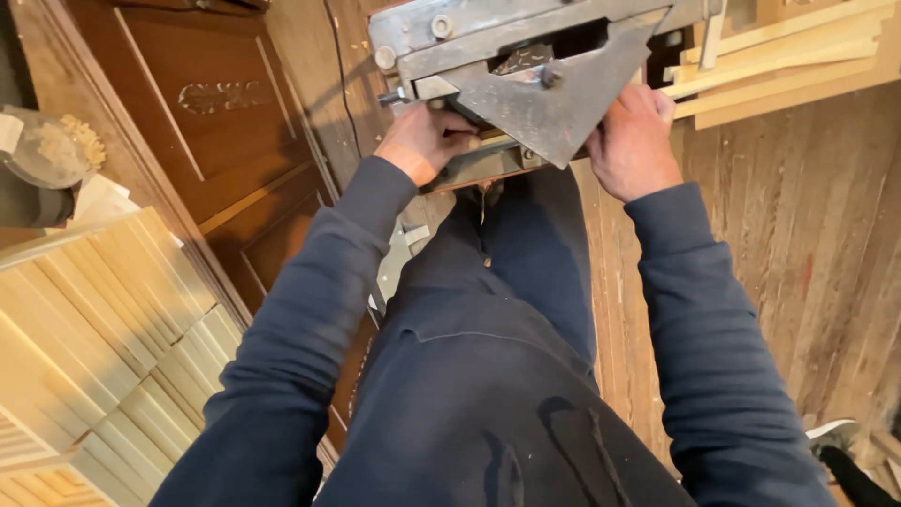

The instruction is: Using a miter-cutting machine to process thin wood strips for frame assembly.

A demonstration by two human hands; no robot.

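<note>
Woodworking shop indicated, grey metal cutting machine (pixel 526 75) dusted with chips, pale cut wood strips (pixel 103 319) stacked, carved dark door panel (pixel 221 122) laid flat, worn plank floor (pixel 798 244)

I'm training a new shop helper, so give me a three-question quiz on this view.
1. True or false: both hands are at the grey metal machine.
2. Which lies lower left? A) pale wood strips B) a red bucket
3. Fill in: the floor is made of worn wooden ____.

Key: 1. True: left hand and right hand both touch it. 2. A, the pale wood strips. 3. Planks, see floor.
</note>
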